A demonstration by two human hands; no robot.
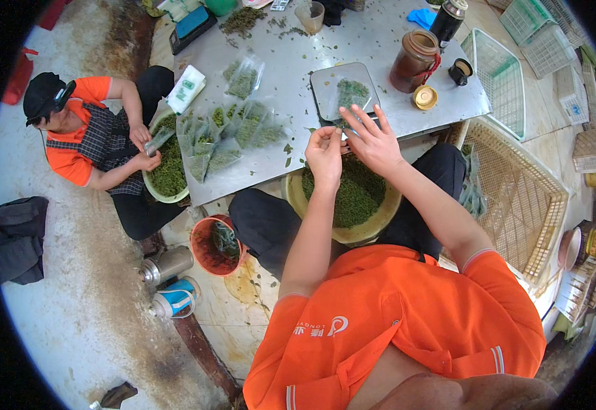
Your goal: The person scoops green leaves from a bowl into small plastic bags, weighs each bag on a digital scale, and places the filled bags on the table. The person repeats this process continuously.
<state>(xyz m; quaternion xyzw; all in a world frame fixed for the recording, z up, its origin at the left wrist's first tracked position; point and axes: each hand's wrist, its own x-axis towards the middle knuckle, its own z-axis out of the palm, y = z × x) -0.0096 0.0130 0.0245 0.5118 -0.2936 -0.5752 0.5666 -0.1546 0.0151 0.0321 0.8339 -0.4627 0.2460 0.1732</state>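
Note:
My left hand [324,156] is at the near edge of a flat scale [324,80], its thumb and fingertips pinched together; what they hold, if anything, is too small to make out. Beside it, my right hand [375,145] has its fingers stretched and spread over the scale's near part, with nothing seen in them. On the scale lies a clear plastic bag [352,92] with green sprigs inside, partly hidden by my right fingers. Below both hands, between my knees, stands a round yellowish basin [296,203] heaped with small green pieces [352,198].
Filled clear bags [205,140] lie left on the metal table [243,181]. A brown jar [414,63] and black cup [460,71] stand right. A co-worker [93,140] handles a bag over another basin. An orange bucket [218,263], flasks [175,297] and a woven crate [516,191] surround me.

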